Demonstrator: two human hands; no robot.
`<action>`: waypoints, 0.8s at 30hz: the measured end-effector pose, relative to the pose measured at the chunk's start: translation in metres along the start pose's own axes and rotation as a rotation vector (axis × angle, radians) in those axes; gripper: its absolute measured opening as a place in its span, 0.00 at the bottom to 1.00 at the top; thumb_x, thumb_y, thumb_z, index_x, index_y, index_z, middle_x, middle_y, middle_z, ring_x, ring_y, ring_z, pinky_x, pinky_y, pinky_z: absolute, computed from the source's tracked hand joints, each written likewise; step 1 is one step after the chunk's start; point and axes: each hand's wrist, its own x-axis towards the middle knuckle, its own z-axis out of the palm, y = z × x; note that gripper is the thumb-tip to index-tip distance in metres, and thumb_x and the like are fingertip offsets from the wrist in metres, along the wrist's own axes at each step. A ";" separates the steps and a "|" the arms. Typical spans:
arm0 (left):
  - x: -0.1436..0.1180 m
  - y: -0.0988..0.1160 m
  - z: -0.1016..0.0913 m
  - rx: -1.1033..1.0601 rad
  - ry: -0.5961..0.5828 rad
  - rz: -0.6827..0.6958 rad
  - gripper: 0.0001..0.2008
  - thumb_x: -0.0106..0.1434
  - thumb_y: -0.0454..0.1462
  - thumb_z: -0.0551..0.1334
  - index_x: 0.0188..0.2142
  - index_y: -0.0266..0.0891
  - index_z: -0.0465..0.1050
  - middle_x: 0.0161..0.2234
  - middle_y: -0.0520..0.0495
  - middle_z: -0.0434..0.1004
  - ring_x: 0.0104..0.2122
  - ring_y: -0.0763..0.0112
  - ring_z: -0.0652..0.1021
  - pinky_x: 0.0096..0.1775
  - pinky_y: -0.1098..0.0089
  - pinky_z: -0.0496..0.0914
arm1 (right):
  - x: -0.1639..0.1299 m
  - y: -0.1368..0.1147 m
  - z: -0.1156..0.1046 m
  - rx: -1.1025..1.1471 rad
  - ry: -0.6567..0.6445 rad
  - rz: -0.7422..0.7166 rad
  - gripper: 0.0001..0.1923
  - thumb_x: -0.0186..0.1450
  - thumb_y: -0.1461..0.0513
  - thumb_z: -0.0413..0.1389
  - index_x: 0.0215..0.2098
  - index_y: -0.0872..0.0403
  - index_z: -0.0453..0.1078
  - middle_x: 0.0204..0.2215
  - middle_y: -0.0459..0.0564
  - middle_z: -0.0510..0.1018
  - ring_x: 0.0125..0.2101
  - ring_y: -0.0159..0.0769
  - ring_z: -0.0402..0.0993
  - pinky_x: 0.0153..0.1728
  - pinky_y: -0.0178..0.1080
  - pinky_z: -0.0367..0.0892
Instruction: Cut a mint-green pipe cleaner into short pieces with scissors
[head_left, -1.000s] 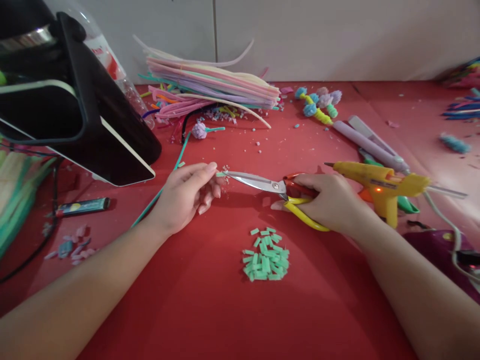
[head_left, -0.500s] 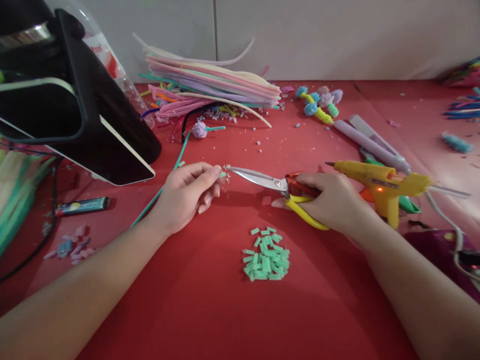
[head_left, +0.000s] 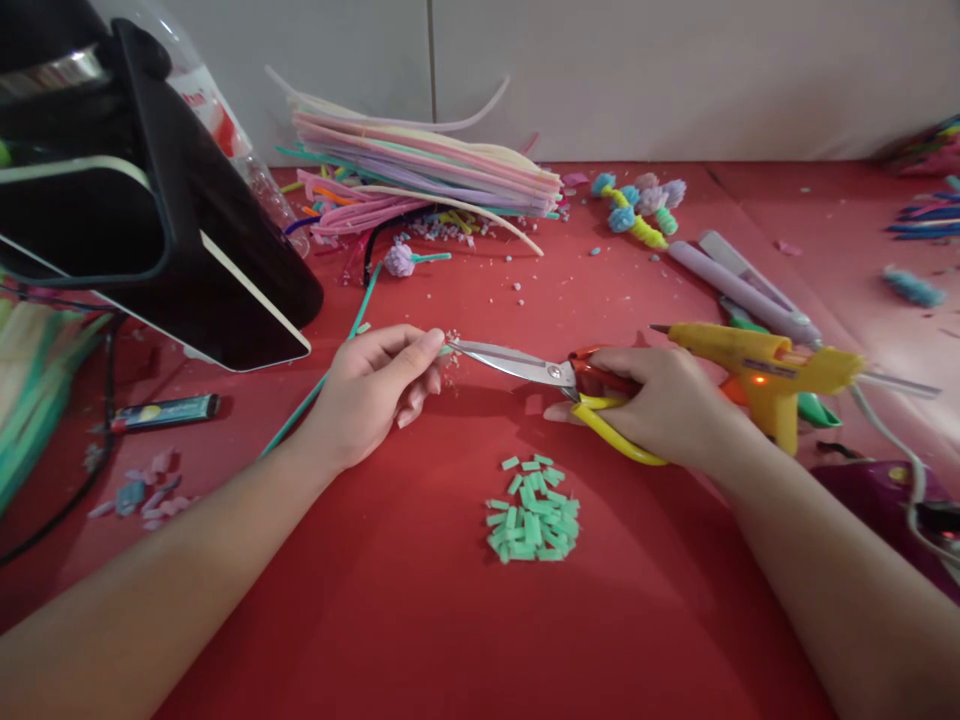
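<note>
My left hand (head_left: 371, 393) pinches the end of a long green pipe cleaner (head_left: 322, 381) that trails back to the left over the red table (head_left: 390, 620). My right hand (head_left: 660, 405) grips yellow and red scissors (head_left: 559, 380), whose closed blades meet the green tip right at my left fingertips. A pile of several short green cut pieces (head_left: 532, 521) lies on the table in front, between my forearms.
A yellow hot glue gun (head_left: 757, 370) stands just right of my right hand, its cord trailing right. A purple hair straightener (head_left: 739, 290), a pipe cleaner flower (head_left: 634, 210), a stack of pastel pipe cleaners (head_left: 427, 165), a black device (head_left: 142, 210) and a lighter (head_left: 165, 410) surround the hands.
The scissor blades opened slightly half a second ago and have shut again on the green tip. Both hands stay almost in place.
</note>
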 end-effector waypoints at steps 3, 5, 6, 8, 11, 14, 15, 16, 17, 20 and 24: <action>0.000 0.000 0.000 0.019 0.001 0.001 0.14 0.66 0.42 0.63 0.27 0.38 0.70 0.22 0.53 0.71 0.16 0.83 0.65 0.15 0.80 0.57 | 0.000 -0.001 0.000 -0.001 0.004 0.002 0.36 0.49 0.30 0.55 0.20 0.50 0.51 0.17 0.41 0.53 0.22 0.30 0.47 0.23 0.37 0.52; -0.001 0.000 0.000 0.035 0.007 0.001 0.14 0.66 0.42 0.63 0.27 0.38 0.70 0.22 0.53 0.70 0.16 0.83 0.65 0.15 0.80 0.57 | 0.000 -0.002 0.000 -0.004 0.014 -0.002 0.36 0.49 0.30 0.55 0.19 0.51 0.51 0.17 0.41 0.53 0.22 0.30 0.47 0.22 0.37 0.52; -0.001 0.001 0.000 0.044 0.011 -0.001 0.14 0.65 0.43 0.63 0.27 0.38 0.69 0.22 0.53 0.70 0.16 0.82 0.65 0.16 0.79 0.57 | 0.000 -0.002 0.000 -0.006 0.017 -0.007 0.36 0.49 0.29 0.55 0.19 0.51 0.52 0.17 0.41 0.53 0.22 0.29 0.47 0.22 0.37 0.52; -0.001 0.001 0.001 0.060 0.018 -0.006 0.14 0.65 0.43 0.63 0.26 0.38 0.69 0.22 0.52 0.70 0.16 0.82 0.65 0.16 0.79 0.57 | 0.001 -0.001 0.001 -0.008 0.025 -0.021 0.36 0.50 0.29 0.55 0.19 0.51 0.53 0.17 0.41 0.53 0.21 0.29 0.47 0.22 0.37 0.52; -0.001 0.002 0.001 0.063 0.023 -0.015 0.14 0.65 0.44 0.63 0.27 0.38 0.69 0.22 0.53 0.70 0.16 0.82 0.64 0.16 0.78 0.57 | 0.001 0.001 0.001 -0.010 0.037 -0.024 0.36 0.50 0.29 0.55 0.18 0.51 0.52 0.16 0.41 0.52 0.21 0.29 0.46 0.21 0.37 0.51; -0.001 0.001 0.001 0.056 0.021 -0.021 0.14 0.66 0.44 0.63 0.27 0.38 0.70 0.21 0.53 0.69 0.16 0.82 0.64 0.15 0.79 0.56 | 0.000 0.003 0.001 0.018 0.029 -0.013 0.36 0.50 0.31 0.57 0.19 0.51 0.52 0.17 0.41 0.53 0.22 0.29 0.47 0.22 0.37 0.51; -0.001 0.001 0.001 0.054 0.022 -0.022 0.15 0.66 0.44 0.62 0.27 0.38 0.70 0.21 0.53 0.69 0.15 0.82 0.64 0.15 0.79 0.55 | 0.000 0.004 0.001 0.030 0.017 -0.013 0.35 0.50 0.32 0.58 0.20 0.50 0.52 0.18 0.41 0.54 0.22 0.29 0.48 0.22 0.37 0.51; -0.001 0.001 0.001 0.052 0.025 -0.024 0.15 0.66 0.44 0.62 0.27 0.38 0.70 0.20 0.53 0.68 0.15 0.82 0.64 0.14 0.79 0.54 | -0.001 0.004 0.001 0.039 0.011 -0.014 0.34 0.50 0.32 0.59 0.21 0.50 0.53 0.18 0.41 0.55 0.22 0.29 0.48 0.23 0.37 0.51; -0.001 0.002 0.001 0.050 0.031 -0.026 0.15 0.67 0.44 0.61 0.26 0.38 0.69 0.20 0.53 0.68 0.15 0.82 0.63 0.14 0.79 0.54 | -0.002 0.005 0.001 0.041 0.013 -0.018 0.34 0.50 0.33 0.59 0.21 0.50 0.53 0.18 0.41 0.55 0.23 0.30 0.49 0.24 0.37 0.52; -0.002 0.003 0.003 0.049 0.053 -0.039 0.15 0.67 0.43 0.60 0.25 0.38 0.68 0.19 0.53 0.67 0.15 0.82 0.63 0.14 0.80 0.53 | -0.003 0.005 0.003 0.021 0.053 -0.050 0.33 0.51 0.34 0.60 0.21 0.50 0.52 0.18 0.40 0.56 0.23 0.30 0.48 0.26 0.37 0.52; -0.001 0.002 0.003 0.039 0.058 -0.035 0.16 0.67 0.43 0.60 0.25 0.38 0.67 0.19 0.53 0.67 0.15 0.82 0.64 0.14 0.80 0.54 | -0.003 0.003 0.006 0.027 0.095 -0.088 0.32 0.52 0.35 0.59 0.21 0.50 0.53 0.17 0.39 0.54 0.22 0.29 0.48 0.26 0.37 0.51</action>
